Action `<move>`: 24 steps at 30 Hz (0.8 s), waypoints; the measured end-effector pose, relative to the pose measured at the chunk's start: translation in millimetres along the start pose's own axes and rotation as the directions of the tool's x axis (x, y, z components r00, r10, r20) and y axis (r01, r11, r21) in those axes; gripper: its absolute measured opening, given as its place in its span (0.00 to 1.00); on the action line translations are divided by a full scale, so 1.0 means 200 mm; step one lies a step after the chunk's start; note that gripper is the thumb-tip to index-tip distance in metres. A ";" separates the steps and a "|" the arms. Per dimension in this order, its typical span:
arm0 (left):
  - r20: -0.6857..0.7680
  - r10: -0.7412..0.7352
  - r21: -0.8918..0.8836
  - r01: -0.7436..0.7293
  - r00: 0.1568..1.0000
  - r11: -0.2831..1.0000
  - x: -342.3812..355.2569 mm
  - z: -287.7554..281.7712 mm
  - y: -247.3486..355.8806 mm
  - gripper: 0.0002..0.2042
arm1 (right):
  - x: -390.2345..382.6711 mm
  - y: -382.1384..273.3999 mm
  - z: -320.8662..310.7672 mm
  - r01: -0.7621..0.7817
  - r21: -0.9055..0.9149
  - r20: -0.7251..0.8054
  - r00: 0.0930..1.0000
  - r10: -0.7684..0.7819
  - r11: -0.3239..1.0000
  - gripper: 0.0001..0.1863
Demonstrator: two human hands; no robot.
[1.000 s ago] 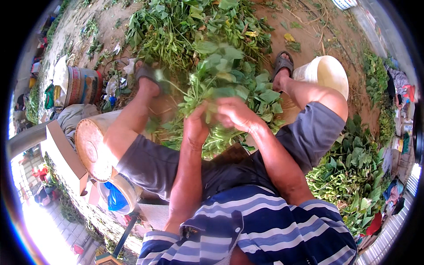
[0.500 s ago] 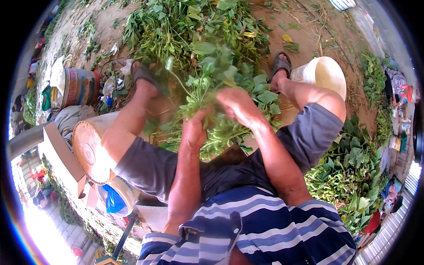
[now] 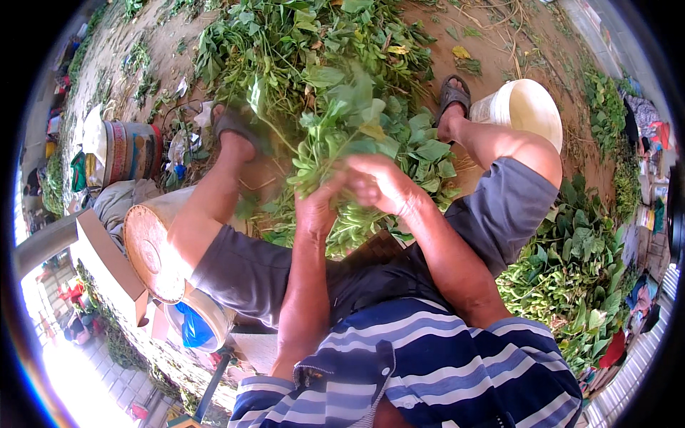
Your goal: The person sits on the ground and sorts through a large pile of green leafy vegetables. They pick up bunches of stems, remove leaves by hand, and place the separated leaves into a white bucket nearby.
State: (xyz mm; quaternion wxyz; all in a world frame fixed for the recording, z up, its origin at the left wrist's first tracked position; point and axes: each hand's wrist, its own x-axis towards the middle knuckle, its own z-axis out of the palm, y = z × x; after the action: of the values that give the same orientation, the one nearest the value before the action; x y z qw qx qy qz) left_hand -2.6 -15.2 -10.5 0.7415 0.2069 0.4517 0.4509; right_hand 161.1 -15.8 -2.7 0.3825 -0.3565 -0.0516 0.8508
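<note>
My left hand [image 3: 320,198] is closed on a leafy green plant stalk [image 3: 325,146] with clusters of plump green pods, held upright between my knees. My right hand [image 3: 369,182], blurred by motion, is curled beside it at the base of the stalk; what its fingers hold cannot be made out. More pod-bearing plants [image 3: 371,221] lie beneath both hands, and a large heap of the same plants [image 3: 307,43] spreads beyond my sandaled feet.
A white bucket [image 3: 531,114] lies tipped beside my right foot. At my left are a striped drum [image 3: 128,153], an upturned pale tub [image 3: 146,253], a cardboard piece [image 3: 107,264] and a container with blue plastic [image 3: 193,324]. Another leafy pile [image 3: 571,285] is at my right.
Both hands stay on or at the stalk, with small shifts. My right hand remains blurred, its fingers shifting against the stalk, and the leaves at its top have swayed slightly.
</note>
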 end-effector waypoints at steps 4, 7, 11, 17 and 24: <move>0.045 0.010 0.073 -0.013 0.999 0.997 -0.02 0.02 0.04 0.12 | -0.02 -0.01 0.00 0.008 -0.024 0.032 0.999 -0.007 1.000 0.12; 0.037 0.070 0.168 -0.075 0.997 0.983 -0.02 -0.01 0.03 0.12 | -0.03 -0.03 0.02 0.032 -0.100 -0.003 0.999 -0.033 0.994 0.10; 0.040 0.150 0.310 -0.155 0.988 0.938 -0.02 0.02 0.04 0.11 | -0.01 0.00 0.01 0.047 -0.118 -0.048 0.997 -0.053 0.992 0.09; 0.087 0.177 0.394 -0.197 0.980 0.898 -0.03 0.03 0.06 0.10 | -0.04 -0.03 0.02 0.050 -0.216 0.047 0.998 -0.040 0.975 0.10; 0.091 0.048 0.283 -0.072 0.995 0.956 -0.02 0.01 0.05 0.09 | -0.07 -0.05 0.07 0.011 -0.427 -0.075 0.996 -0.047 0.904 0.20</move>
State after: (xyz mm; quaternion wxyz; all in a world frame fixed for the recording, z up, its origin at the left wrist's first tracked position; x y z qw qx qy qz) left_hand -7.1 -14.0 -0.7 0.7078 0.3441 0.4744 0.3944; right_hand 164.5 -15.7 18.5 0.3100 -0.4657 -0.2256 0.7976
